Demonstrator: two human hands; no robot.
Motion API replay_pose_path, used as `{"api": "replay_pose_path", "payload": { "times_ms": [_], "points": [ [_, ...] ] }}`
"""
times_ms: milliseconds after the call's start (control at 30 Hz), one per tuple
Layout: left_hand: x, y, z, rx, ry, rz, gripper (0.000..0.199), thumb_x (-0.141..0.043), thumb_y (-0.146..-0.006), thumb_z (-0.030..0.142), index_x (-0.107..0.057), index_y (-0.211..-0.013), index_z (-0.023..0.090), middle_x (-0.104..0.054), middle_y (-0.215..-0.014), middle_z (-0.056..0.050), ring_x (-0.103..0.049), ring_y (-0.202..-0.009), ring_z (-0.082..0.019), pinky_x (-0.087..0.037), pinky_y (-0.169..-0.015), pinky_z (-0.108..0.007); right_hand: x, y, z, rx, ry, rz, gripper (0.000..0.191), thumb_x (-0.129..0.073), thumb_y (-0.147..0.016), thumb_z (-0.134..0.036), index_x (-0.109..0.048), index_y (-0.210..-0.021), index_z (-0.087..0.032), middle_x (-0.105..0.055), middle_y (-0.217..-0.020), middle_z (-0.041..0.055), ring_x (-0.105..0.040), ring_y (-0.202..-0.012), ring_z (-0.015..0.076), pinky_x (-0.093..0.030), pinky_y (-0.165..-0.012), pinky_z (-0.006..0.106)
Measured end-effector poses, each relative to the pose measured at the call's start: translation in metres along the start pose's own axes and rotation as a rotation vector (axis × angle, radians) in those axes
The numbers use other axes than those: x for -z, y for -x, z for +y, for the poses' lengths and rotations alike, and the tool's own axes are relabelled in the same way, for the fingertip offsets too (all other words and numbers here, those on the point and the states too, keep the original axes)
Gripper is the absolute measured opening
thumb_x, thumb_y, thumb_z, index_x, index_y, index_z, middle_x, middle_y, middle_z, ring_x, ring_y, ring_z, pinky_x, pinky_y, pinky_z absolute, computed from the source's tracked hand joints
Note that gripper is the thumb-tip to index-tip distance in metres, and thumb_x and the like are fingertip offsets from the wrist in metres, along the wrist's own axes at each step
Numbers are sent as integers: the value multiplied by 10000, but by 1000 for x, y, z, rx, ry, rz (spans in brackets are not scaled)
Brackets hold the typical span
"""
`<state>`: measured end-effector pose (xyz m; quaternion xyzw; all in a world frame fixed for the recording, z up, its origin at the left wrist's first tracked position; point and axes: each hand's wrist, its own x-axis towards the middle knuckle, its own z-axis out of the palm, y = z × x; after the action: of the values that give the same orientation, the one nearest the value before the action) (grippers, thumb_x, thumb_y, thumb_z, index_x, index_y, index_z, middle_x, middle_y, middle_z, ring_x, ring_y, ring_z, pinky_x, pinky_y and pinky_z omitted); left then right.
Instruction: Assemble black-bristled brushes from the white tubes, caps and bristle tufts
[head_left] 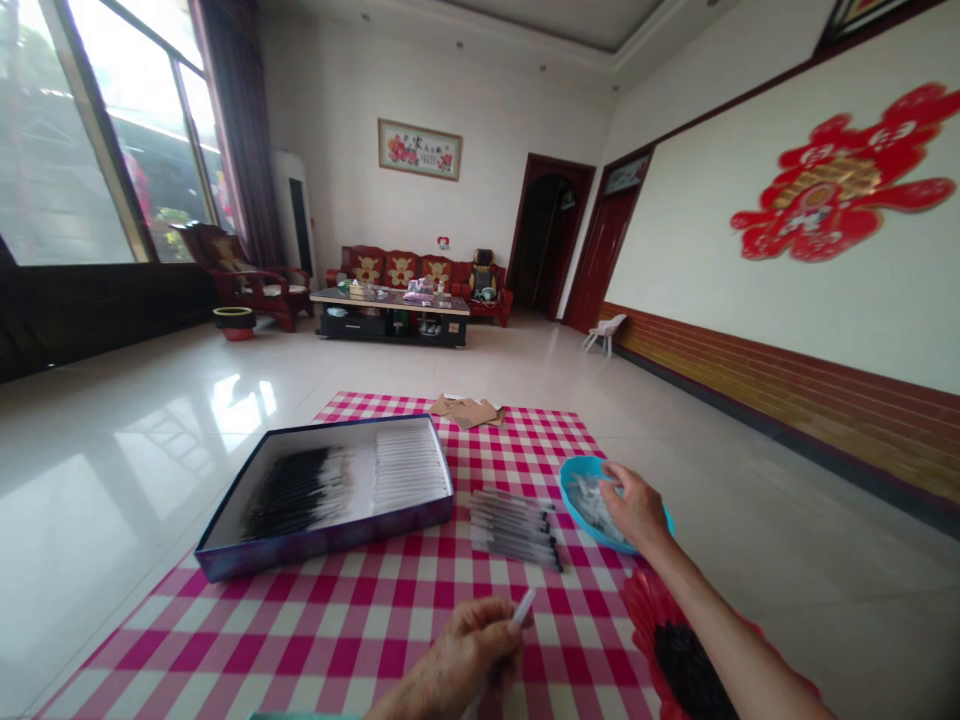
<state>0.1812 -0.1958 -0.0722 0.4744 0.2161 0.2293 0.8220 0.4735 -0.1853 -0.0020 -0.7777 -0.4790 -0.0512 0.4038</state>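
Pens [514, 530] lie in a row on the checked cloth [225, 640], the open box [322, 545] beside them — left hand [469, 650] pinched shut on a white tube [523, 606], right hand [637, 508] curled over clear bits [585, 505] in a blue bowl [574, 497] (its grip can't be told).

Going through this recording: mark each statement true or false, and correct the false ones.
1. The right hand is over the contents of a blue plastic basin. True.
2. The left hand is empty. False: it grips a slim white tube.
3. A loose row of pens lies on the pink-and-white checkered cloth. True.
4. Cardboard pieces lie on the sofa. False: the cardboard pieces lie at the far edge of the cloth.
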Motion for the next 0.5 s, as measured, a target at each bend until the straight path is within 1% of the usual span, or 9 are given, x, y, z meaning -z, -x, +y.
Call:
{"api": "replay_pose_path", "payload": {
  "times_ms": [100, 167, 233, 300, 333, 400, 433, 500],
  "points": [
    [0, 2, 1, -12, -7, -28, 274, -650, -705, 370, -585, -813, 127, -541, -540, 37, -444, -400, -49, -288, -390, -164, -10, 43, -40, 70, -127, -14, 361, -475, -805, -370, -631, -1076, -189, -699, -1032, 81, -646, -930, 232, -493, -834, 357],
    [0, 4, 5, -17, -35, -45, 292, -657, -693, 383, -564, -812, 134, -563, -538, 27, -440, -378, -54, -274, -371, -166, -20, 79, -60, 55, -361, -27, 334, -512, -812, -391, -635, -1056, -199, -707, -1014, 76, -650, -941, 239, -500, -846, 362],
    [1, 7, 12, -40, -83, -63, 299, -650, -697, 398, -552, -800, 135, -579, -542, 11, -441, -368, -61, -270, -363, -172, -31, 115, -70, -10, -518, -40, 336, -550, -799, -413, -639, -1052, -211, -714, -1005, 70, -664, -916, 247, -524, -815, 362],
    [5, 10, 25, -93, -155, -72, 288, -630, -723, 401, -561, -783, 128, -583, -568, 1, -451, -395, -63, -291, -385, -176, -44, 145, -70, -69, -570, -38, 355, -599, -760, -452, -662, -1019, -218, -726, -967, 65, -672, -907, 255, -534, -807, 350],
    [8, 12, 33, -134, -215, -67, 284, -616, -741, 400, -574, -786, 123, -580, -584, 1, -461, -421, -64, -307, -407, -178, -50, 157, -68, -91, -578, -17, 364, -613, -746, -471, -671, -1006, -222, -732, -945, 59, -674, -904, 258, -537, -805, 341],
    [18, 12, 56, -240, -426, -4, 280, -580, -783, 397, -608, -812, 121, -571, -613, 5, -490, -491, -77, -341, -461, -185, -60, 173, -63, -116, -588, 25, 378, -621, -733, -505, -683, -987, -231, -737, -915, 51, -681, -881, 258, -542, -799, 324],
    [26, 10, 70, -296, -590, 56, 276, -561, -803, 391, -628, -828, 124, -573, -632, 4, -511, -539, -89, -364, -499, -191, -64, 179, -61, -121, -597, 41, 382, -619, -730, -520, -687, -976, -235, -739, -903, 49, -685, -862, 257, -547, -786, 318],
    [45, 2, 101, -383, -1033, 267, 247, -523, -839, 352, -664, -859, 150, -606, -704, -9, -557, -658, -121, -406, -603, -208, -70, 185, -60, -110, -617, 49, 375, -616, -724, -537, -696, -943, -243, -742, -878, 51, -693, -817, 256, -558, -755, 314]
  ]
}}
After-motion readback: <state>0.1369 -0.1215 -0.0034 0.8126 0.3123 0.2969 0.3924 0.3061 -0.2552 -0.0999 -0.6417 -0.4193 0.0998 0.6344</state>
